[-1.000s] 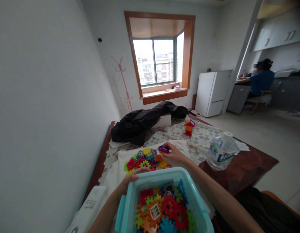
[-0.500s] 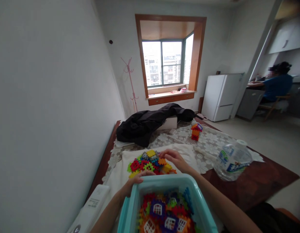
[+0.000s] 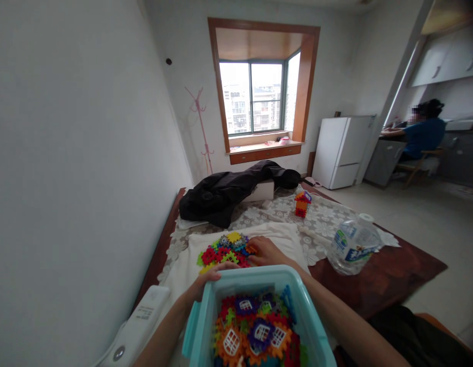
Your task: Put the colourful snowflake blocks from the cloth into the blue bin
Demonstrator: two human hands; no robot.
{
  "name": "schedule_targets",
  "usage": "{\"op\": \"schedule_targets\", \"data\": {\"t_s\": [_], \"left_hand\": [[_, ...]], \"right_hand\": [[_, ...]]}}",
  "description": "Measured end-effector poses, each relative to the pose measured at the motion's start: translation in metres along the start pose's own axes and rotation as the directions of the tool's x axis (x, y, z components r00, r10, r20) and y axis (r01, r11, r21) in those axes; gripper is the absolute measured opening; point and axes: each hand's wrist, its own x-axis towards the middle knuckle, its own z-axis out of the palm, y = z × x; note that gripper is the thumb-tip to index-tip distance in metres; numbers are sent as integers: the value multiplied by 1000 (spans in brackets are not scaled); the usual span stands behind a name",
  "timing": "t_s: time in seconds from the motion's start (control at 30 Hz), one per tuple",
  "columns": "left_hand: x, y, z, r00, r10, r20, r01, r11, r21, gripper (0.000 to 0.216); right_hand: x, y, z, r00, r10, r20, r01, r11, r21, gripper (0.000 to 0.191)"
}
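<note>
A light teal plastic bin [image 3: 255, 273] stands close in front of me, with gear-edged plastic building blocks [image 3: 261, 331] inside, several bearing white window grids. My left hand [image 3: 215, 273] grips the rim at the bin's far left corner. Beyond the bin, a pile of building blocks [image 3: 223, 253] in red, yellow, green and blue lies on a white cloth [image 3: 293, 237]. At the pile's right side, my right hand [image 3: 269, 252] has its fingers curled over some blocks, an orange one showing beside them. The bin's edge hides the near part of the pile.
A small block house [image 3: 302, 205] stands on the lace tablecloth [image 3: 320, 214]. At the right is a large clear plastic bottle [image 3: 354, 247]. A black cloth [image 3: 236, 191] covers part of a white box [image 3: 264, 191]. A white device [image 3: 144, 316] lies left. A person [image 3: 423, 132] sits far right.
My right hand has lowered onto the pile's right side and its fingers have curled over blocks there. My left hand stays on the bin. The whole view has shifted slightly.
</note>
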Motion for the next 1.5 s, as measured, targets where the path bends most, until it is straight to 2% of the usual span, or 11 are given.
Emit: {"op": "schedule_targets", "data": {"t_s": [0.43, 0.6, 0.73, 0.83, 0.93, 1.07, 1.17, 1.27, 1.37, 1.43, 1.5], "left_hand": [[0, -1, -5, 999, 16, 29, -17, 999, 37, 76], [1, 0, -5, 1000, 25, 16, -26, 998, 60, 74], [2, -1, -4, 998, 32, 60, -35, 998, 47, 75], [0, -2, -3, 999, 25, 34, -27, 999, 48, 73], [-2, -3, -2, 1000, 28, 6, -28, 999, 37, 70], [3, -8, -3, 991, 121, -60, -117, 991, 58, 58], [9, -8, -2, 931, 280, -233, -243, 954, 177, 58], [9, -4, -2, 785, 438, -438, -243, 868, 432, 48], [5, 2, -6, 653, 607, -453, -165, 697, 698, 30], [4, 2, -12, 645, 674, -360, -130, 561, 817, 25], [6, -1, -19, 701, 651, -293, -77, 478, 875, 33]], "right_hand": [[2, 12, 1, 985, 171, -9, -158, 928, 336, 30], [-3, -3, -19, 999, 47, -1, -30, 651, 759, 68], [-8, -9, -28, 983, -170, 73, 37, 565, 824, 94], [-6, -6, -25, 995, -94, -22, 82, 708, 701, 77], [-3, 4, -15, 996, -14, -91, 36, 967, 252, 36], [-4, 16, -1, 997, -45, 55, 52, 990, -132, 30], [-5, 19, 4, 997, -31, 65, 40, 989, -139, 23], [-3, 19, 6, 999, 36, 29, -34, 997, -62, 23], [-4, 14, 3, 992, 124, -26, -121, 988, 94, 27], [-7, 9, -2, 994, 107, -26, -102, 982, 159, 28], [-10, 6, -10, 999, 47, 27, -50, 989, 136, 32]]}}
